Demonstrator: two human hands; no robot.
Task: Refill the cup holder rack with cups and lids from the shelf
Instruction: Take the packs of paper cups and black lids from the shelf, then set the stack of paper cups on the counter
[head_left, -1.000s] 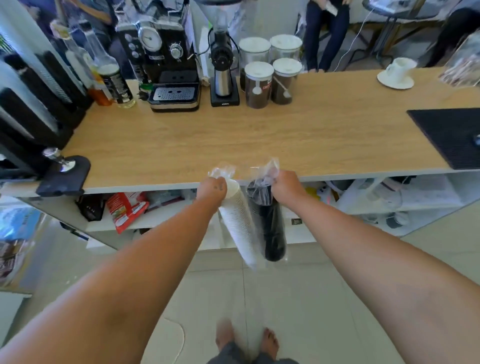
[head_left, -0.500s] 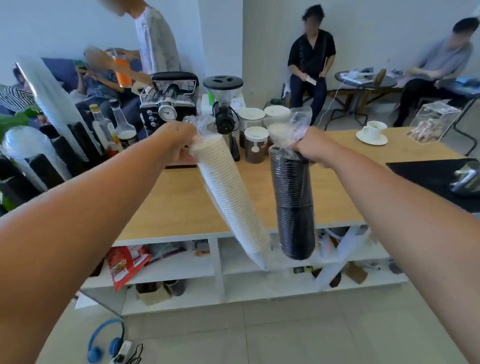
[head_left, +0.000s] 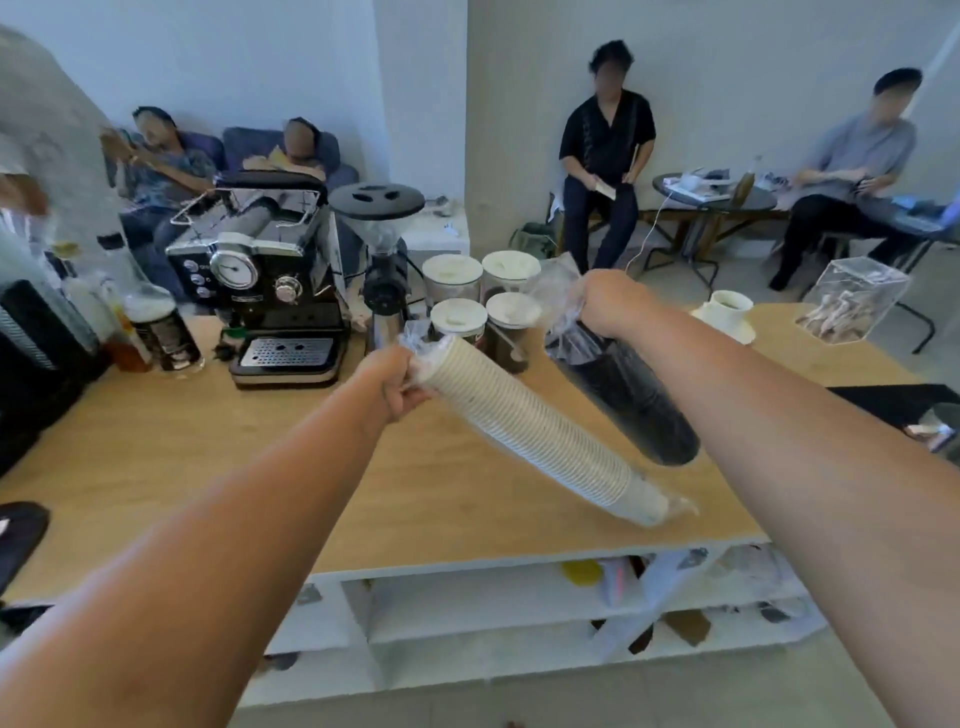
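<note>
Left hand (head_left: 395, 387): fingers curled tight round the bunched plastic at the top of a sleeve of white cups (head_left: 535, 434). The sleeve slants down to your right above the wooden counter (head_left: 208, 457), with its low end near the front edge. You cannot tell if it touches the wood.

Right hand (head_left: 605, 301): clenched on the plastic neck of a sleeve of black lids (head_left: 634, 400). It slants the same way and is partly hidden behind your right forearm. The 2 sleeves run side by side, apart.

A black rack (head_left: 36, 353) sits at the counter's left end, blurred and cut off by the frame.

At the back of the counter stands a coffee machine (head_left: 270, 291), with a grinder (head_left: 382, 260) just to its right, then 4 white-lidded jars (head_left: 452, 273). Far right are a white cup on a saucer (head_left: 727, 312) and a clear box (head_left: 857, 299).

The shelves (head_left: 467, 597) under the counter hold blurred packets. 4 people sit behind.
</note>
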